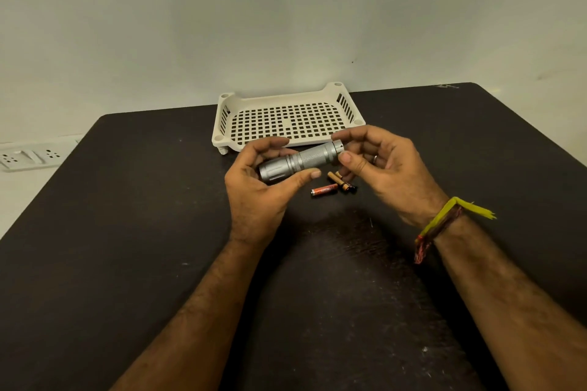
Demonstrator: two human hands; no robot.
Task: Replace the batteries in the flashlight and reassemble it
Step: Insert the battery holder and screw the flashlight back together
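Note:
A silver metal flashlight (305,159) is held level above the dark table, head end to the left. My left hand (260,187) wraps the head end, thumb in front. My right hand (378,162) pinches the tail cap end between thumb and forefinger. Below the flashlight, loose batteries lie on the table: an orange one (323,190) and gold-and-black ones (341,182), partly hidden behind my right thumb.
A cream perforated plastic tray (287,119) stands just behind my hands, near the table's (143,232) far edge by the wall. White wall sockets (31,155) sit off the table at the left. A yellow and red thread band circles my right wrist.

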